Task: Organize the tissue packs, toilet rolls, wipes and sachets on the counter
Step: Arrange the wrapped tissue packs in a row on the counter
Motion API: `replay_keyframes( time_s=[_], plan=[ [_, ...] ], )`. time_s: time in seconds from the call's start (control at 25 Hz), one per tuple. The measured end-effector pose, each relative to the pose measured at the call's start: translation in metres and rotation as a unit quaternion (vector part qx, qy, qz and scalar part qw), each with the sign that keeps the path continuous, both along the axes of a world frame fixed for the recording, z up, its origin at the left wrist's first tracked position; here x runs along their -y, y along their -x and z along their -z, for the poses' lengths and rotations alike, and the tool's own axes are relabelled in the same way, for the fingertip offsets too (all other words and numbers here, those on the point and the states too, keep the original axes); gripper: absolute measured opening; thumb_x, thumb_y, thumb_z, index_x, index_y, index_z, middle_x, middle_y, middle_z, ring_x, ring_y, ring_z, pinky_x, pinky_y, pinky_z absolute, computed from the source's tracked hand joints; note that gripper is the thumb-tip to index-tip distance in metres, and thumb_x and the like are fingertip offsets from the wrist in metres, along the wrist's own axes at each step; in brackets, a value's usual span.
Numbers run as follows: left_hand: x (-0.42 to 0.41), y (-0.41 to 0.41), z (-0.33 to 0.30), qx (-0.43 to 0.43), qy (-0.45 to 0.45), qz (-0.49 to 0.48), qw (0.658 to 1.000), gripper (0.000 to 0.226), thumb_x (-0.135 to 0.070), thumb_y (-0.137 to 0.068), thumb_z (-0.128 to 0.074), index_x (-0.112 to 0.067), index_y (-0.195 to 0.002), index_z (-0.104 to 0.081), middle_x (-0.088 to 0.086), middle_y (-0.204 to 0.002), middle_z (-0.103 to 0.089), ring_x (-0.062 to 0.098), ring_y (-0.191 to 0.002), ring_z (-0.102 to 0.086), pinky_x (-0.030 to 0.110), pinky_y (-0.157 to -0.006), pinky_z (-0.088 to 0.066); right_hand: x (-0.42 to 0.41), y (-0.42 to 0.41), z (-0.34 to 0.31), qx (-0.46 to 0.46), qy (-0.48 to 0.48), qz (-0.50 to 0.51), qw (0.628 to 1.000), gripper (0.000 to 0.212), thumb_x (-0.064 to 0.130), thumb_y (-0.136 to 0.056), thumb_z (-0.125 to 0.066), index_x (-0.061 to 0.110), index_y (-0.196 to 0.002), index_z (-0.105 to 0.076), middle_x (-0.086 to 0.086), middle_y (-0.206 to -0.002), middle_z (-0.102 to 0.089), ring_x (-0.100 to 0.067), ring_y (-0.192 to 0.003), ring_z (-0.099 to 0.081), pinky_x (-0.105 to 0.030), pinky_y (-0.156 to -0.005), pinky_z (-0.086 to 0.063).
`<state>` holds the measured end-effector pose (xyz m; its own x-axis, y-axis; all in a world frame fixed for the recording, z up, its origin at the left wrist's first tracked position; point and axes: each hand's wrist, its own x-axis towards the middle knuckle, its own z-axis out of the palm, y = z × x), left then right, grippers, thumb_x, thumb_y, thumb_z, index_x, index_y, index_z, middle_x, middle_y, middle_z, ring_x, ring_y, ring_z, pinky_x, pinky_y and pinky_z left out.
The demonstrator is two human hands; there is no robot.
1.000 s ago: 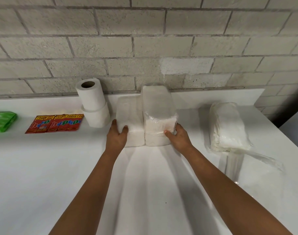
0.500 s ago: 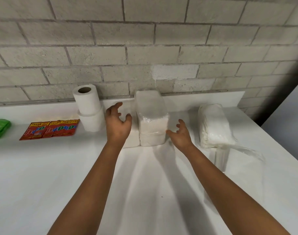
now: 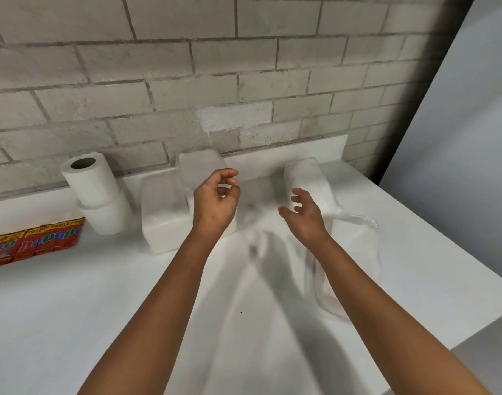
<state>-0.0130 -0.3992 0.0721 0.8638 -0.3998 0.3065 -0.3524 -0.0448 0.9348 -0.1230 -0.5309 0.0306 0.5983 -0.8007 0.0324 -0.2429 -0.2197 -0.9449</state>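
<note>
Two white tissue packs stand side by side against the back wall: a lower one [image 3: 162, 212] and a taller one [image 3: 199, 169] partly hidden behind my left hand [image 3: 215, 203]. That hand hovers in front of them with loosely curled fingers and holds nothing. My right hand [image 3: 304, 216] hangs relaxed over the counter, just left of a third tissue pack [image 3: 311, 181] in loose clear wrap. Two toilet rolls [image 3: 94, 195] are stacked at the left. Red sachets [image 3: 35, 245] lie flat at the far left edge.
The white counter [image 3: 101, 323] ends at a front right edge [image 3: 472, 329]. A grey brick wall [image 3: 187, 81] runs behind it. Loose clear plastic [image 3: 346, 280] from the right pack trails toward me along my right forearm.
Both hands have let go of the two middle tissue packs and drifted right, the right one toward the third pack. The view has swung right, so the green wipes pack is out of frame.
</note>
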Motion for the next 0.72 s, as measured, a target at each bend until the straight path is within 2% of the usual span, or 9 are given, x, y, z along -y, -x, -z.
replay_keyframes(
  time_s=[0.24, 0.36, 0.44, 0.48, 0.6, 0.64, 0.72],
  plan=[
    [0.039, 0.034, 0.008, -0.035, -0.029, 0.058, 0.997, 0.024, -0.008, -0.085, -0.057, -0.028, -0.097, -0.062, -0.016, -0.079, -0.058, -0.005, -0.048, -0.049, 0.004, -0.051, -0.038, 0.037, 0.047, -0.008, 0.055, 0.047, 0.087, 0.994, 0.040, 0.012, -0.085, -0.061, 0.019, -0.122, -0.051, 0.004, -0.118, -0.050, -0.011, -0.102, -0.046, -0.020, -0.081, -0.036],
    [0.055, 0.051, 0.017, -0.065, -0.066, 0.087, 0.992, 0.026, -0.010, -0.084, -0.058, -0.022, -0.107, -0.061, -0.016, -0.082, -0.057, -0.002, -0.060, -0.054, 0.007, -0.056, -0.040, 0.063, 0.076, -0.008, 0.061, 0.065, 0.140, 0.986, 0.037, 0.013, -0.085, -0.060, 0.019, -0.120, -0.052, 0.004, -0.119, -0.049, -0.004, -0.090, -0.049, -0.012, -0.075, -0.036],
    [0.066, 0.062, 0.026, -0.081, -0.098, 0.107, 0.986, 0.028, -0.012, -0.084, -0.060, -0.019, -0.111, -0.059, -0.014, -0.084, -0.057, 0.006, -0.073, -0.056, 0.010, -0.062, -0.041, 0.078, 0.096, -0.002, 0.054, 0.058, 0.175, 0.981, 0.036, 0.015, -0.085, -0.059, 0.019, -0.121, -0.051, 0.002, -0.121, -0.048, 0.000, -0.081, -0.048, -0.014, -0.074, -0.036],
    [0.072, 0.068, 0.033, -0.096, -0.113, 0.115, 0.982, 0.028, -0.014, -0.085, -0.061, -0.017, -0.112, -0.059, -0.013, -0.085, -0.056, 0.009, -0.078, -0.056, 0.014, -0.065, -0.041, 0.085, 0.106, 0.003, 0.043, 0.048, 0.192, 0.979, 0.037, 0.016, -0.085, -0.059, 0.018, -0.122, -0.050, -0.001, -0.124, -0.047, -0.003, -0.085, -0.050, -0.019, -0.078, -0.036],
    [0.085, 0.086, 0.050, -0.183, -0.166, 0.151, 0.957, 0.036, -0.023, -0.087, -0.062, -0.017, -0.121, -0.054, -0.005, -0.093, -0.056, 0.012, -0.081, -0.054, 0.025, -0.073, -0.043, 0.101, 0.129, 0.022, -0.004, -0.012, 0.211, 0.977, 0.046, 0.021, -0.085, -0.060, 0.016, -0.128, -0.044, -0.009, -0.133, -0.042, -0.023, -0.117, -0.047, -0.030, -0.093, -0.038],
    [0.088, 0.091, 0.055, -0.212, -0.191, 0.162, 0.944, 0.040, -0.027, -0.087, -0.062, -0.019, -0.125, -0.051, -0.002, -0.099, -0.056, 0.012, -0.082, -0.054, 0.027, -0.074, -0.043, 0.104, 0.134, 0.028, -0.023, -0.047, 0.210, 0.976, 0.051, 0.023, -0.085, -0.061, 0.016, -0.132, -0.041, -0.011, -0.136, -0.040, -0.026, -0.121, -0.045, -0.033, -0.097, -0.037],
    [0.093, 0.098, 0.065, -0.260, -0.231, 0.179, 0.920, 0.048, -0.033, -0.088, -0.061, -0.022, -0.132, -0.045, 0.003, -0.113, -0.055, 0.016, -0.090, -0.054, 0.029, -0.074, -0.044, 0.107, 0.140, 0.039, -0.058, -0.116, 0.196, 0.972, 0.060, 0.028, -0.086, -0.060, 0.016, -0.138, -0.033, -0.013, -0.139, -0.039, -0.029, -0.123, -0.044, -0.033, -0.095, -0.037]
  ],
)
